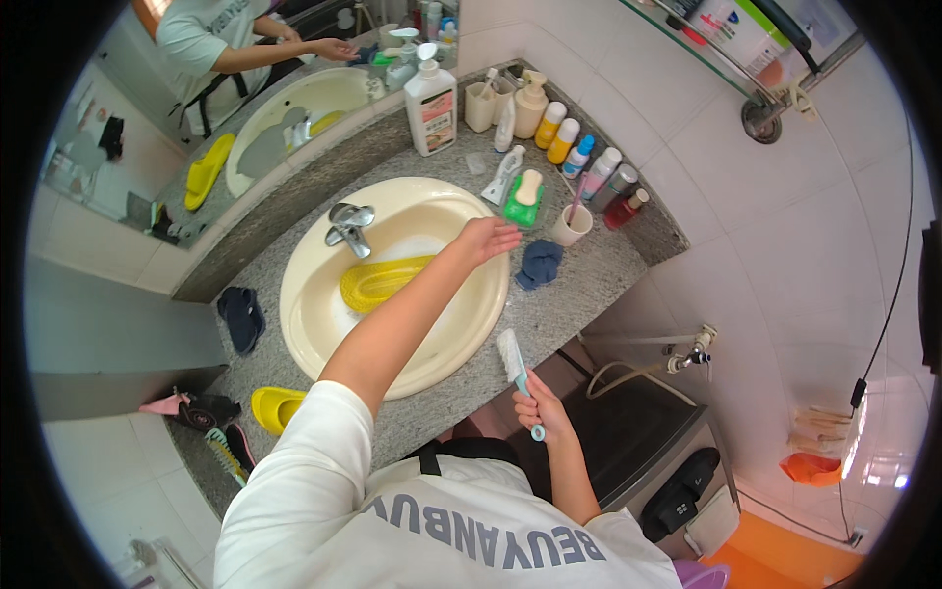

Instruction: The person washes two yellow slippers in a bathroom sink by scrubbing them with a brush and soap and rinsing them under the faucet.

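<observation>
My left hand [489, 240] reaches over the right rim of the cream washbasin [302, 335], palm showing and holding nothing. Just beyond its fingers lies a green soap dish [523, 212] with a pale bar of soap [528, 188]. A dark blue scrunched cloth [541, 263] is at its right. In my right hand [542, 405], near the counter's front edge, is a light-blue-handled scrub brush [509, 355] with white bristles, pointing up. A yellow slipper [368, 286] lies in the basin below the chrome faucet [351, 227], partly hidden by my left forearm. Another yellow slipper [276, 408] sits on the counter, left.
Bottles [563, 140], a white pump bottle [431, 107], a toothpaste tube [505, 175] and a cup [572, 225] stand or lie behind and right. Dark blue cloth item [241, 320] and a green-bristled brush [224, 453] lie left. A mirror [147, 147] and glass shelf [692, 51] hang above.
</observation>
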The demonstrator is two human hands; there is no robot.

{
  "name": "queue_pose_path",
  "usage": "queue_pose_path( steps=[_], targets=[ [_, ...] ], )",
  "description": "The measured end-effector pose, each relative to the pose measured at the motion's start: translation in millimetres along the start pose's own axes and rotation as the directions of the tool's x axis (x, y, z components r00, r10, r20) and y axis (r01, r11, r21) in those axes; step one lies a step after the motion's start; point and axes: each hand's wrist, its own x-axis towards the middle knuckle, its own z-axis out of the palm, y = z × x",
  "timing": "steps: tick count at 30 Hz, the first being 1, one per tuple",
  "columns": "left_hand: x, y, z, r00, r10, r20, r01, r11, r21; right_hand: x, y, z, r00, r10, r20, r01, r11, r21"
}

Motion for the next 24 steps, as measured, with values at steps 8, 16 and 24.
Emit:
queue_pose_path(
  steps=[8, 16, 24],
  targets=[
    [-250.8, 1.4, -123.8, 0.873, 0.449, -0.190, -0.326, 0.828, 0.456, 47.0, 14.1, 61.8, 0.999, 0.002, 0.054, 0.029, 0.826, -0.563],
    [-453.6, -90.1, -332.0, 0.407, 0.855, -0.322, 0.045, 0.334, 0.942, 181.8, 69.1, 106.5, 0.926, -0.061, 0.372, 0.259, -0.615, -0.745],
    [-494.5, -120.9, -312.3, 0.659, 0.709, -0.252, 0.442, -0.095, 0.892, 239.9, 88.6, 100.4, 0.956, -0.017, 0.294, 0.132, -0.868, -0.478]
  ],
)
